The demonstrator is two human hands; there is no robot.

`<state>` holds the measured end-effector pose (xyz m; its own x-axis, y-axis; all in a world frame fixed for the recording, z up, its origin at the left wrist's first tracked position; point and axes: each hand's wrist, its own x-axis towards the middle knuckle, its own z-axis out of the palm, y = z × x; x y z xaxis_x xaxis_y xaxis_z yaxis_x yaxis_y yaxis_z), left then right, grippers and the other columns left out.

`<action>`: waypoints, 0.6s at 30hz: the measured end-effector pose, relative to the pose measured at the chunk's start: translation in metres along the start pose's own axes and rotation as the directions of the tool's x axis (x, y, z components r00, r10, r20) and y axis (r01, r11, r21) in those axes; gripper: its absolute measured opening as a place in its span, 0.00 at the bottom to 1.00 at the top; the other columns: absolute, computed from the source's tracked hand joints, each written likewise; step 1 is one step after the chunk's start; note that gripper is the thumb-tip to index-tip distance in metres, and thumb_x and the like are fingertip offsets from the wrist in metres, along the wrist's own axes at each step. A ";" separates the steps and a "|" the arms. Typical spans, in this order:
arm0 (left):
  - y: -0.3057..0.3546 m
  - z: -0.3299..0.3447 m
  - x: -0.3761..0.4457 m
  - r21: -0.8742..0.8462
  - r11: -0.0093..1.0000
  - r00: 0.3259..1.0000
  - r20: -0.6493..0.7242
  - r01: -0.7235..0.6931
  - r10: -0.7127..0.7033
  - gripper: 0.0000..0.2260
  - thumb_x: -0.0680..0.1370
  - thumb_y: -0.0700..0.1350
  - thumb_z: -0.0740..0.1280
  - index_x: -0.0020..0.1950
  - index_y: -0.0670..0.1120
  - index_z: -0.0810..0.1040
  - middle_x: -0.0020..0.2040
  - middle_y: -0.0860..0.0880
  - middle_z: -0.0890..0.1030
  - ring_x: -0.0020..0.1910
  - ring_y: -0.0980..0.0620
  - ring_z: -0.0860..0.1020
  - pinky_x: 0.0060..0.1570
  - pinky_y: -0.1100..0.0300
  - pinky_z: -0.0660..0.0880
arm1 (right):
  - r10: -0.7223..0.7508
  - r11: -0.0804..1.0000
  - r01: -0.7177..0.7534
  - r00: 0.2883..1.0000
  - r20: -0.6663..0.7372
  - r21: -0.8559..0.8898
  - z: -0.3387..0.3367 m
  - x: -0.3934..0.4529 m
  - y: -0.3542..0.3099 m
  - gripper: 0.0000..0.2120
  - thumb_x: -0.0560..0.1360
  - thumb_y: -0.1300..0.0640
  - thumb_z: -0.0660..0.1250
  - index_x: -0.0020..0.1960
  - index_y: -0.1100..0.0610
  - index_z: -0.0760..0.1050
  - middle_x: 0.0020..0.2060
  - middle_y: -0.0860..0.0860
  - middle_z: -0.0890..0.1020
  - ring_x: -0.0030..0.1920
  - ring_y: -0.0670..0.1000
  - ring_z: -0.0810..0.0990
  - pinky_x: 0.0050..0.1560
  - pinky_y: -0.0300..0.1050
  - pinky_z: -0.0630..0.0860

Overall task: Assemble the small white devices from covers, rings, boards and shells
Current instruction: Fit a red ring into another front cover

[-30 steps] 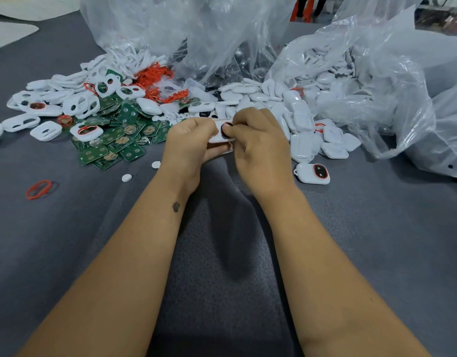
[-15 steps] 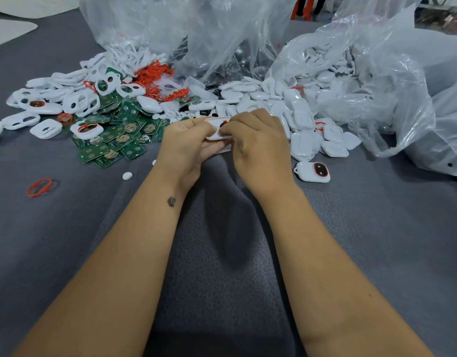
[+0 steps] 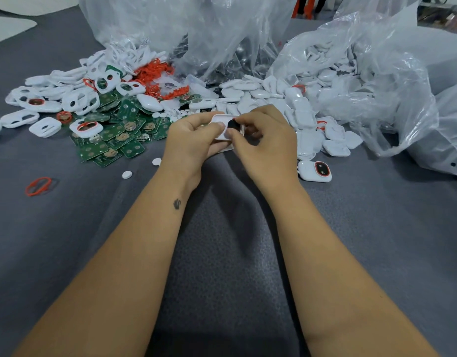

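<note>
Both hands meet over the grey table's middle around a small white device (image 3: 221, 122) with a dark window. My left hand (image 3: 190, 143) grips its left side, thumb on top. My right hand (image 3: 267, 143) pinches the right end at the dark window. Green boards (image 3: 111, 143) lie in a heap to the left, among white covers (image 3: 44, 126) and orange rings (image 3: 155, 70). White shells (image 3: 303, 114) are piled to the right. One assembled device (image 3: 315, 171) with an orange-ringed window lies by my right wrist.
Large clear plastic bags (image 3: 376, 81) spill parts at the back and right. A loose orange ring (image 3: 38, 186) lies on the grey cloth (image 3: 93, 228) at left. Two small white discs (image 3: 127, 174) sit near my left wrist.
Both hands have lifted slightly away from me with the device. The dark window now shows between my thumbs, where the fingers covered most of it before.
</note>
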<state>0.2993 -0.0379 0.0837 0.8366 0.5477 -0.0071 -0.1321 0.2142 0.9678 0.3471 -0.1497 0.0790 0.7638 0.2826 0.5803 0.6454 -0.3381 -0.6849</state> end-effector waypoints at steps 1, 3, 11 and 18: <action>0.000 0.000 0.000 -0.002 1.000 1.000 0.002 0.001 -0.001 0.09 0.77 0.32 0.64 0.56 0.37 0.79 0.41 0.45 0.83 0.38 0.55 0.83 0.42 0.61 0.80 | 0.017 1.000 -0.017 1.000 -0.007 0.006 0.000 0.001 0.000 0.08 0.68 0.56 0.75 0.46 0.56 0.82 0.41 0.45 0.77 0.41 0.44 0.76 0.45 0.40 0.75; 0.000 -0.001 -0.001 -0.017 1.000 1.000 0.014 0.009 -0.009 0.08 0.78 0.32 0.64 0.55 0.37 0.79 0.38 0.47 0.83 0.37 0.54 0.83 0.43 0.61 0.80 | 0.042 0.998 -0.042 0.999 -0.023 0.039 0.000 0.001 -0.001 0.08 0.67 0.54 0.77 0.45 0.54 0.82 0.40 0.44 0.78 0.41 0.43 0.77 0.45 0.39 0.75; 0.000 -0.003 -0.002 -0.055 0.998 0.999 0.042 0.013 -0.010 0.09 0.78 0.31 0.62 0.57 0.35 0.78 0.45 0.42 0.83 0.43 0.51 0.83 0.44 0.60 0.80 | 0.067 0.991 -0.065 0.998 -0.008 0.117 0.004 -0.002 -0.006 0.09 0.68 0.59 0.75 0.47 0.53 0.82 0.42 0.47 0.80 0.42 0.44 0.77 0.47 0.42 0.76; -0.001 0.002 0.000 0.036 0.994 0.991 -0.082 -0.101 0.103 0.10 0.77 0.30 0.62 0.48 0.43 0.78 0.35 0.51 0.83 0.37 0.55 0.82 0.40 0.62 0.79 | 0.025 1.000 -0.025 1.000 -0.018 -0.009 0.002 -0.005 -0.005 0.10 0.68 0.57 0.74 0.47 0.55 0.77 0.46 0.50 0.76 0.40 0.45 0.75 0.43 0.52 0.76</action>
<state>0.3002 -0.0401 0.0831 0.7721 0.6313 0.0723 -0.1961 0.1285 0.9721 0.3403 -0.1473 0.0786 0.7796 0.2578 0.5707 0.6259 -0.3535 -0.6952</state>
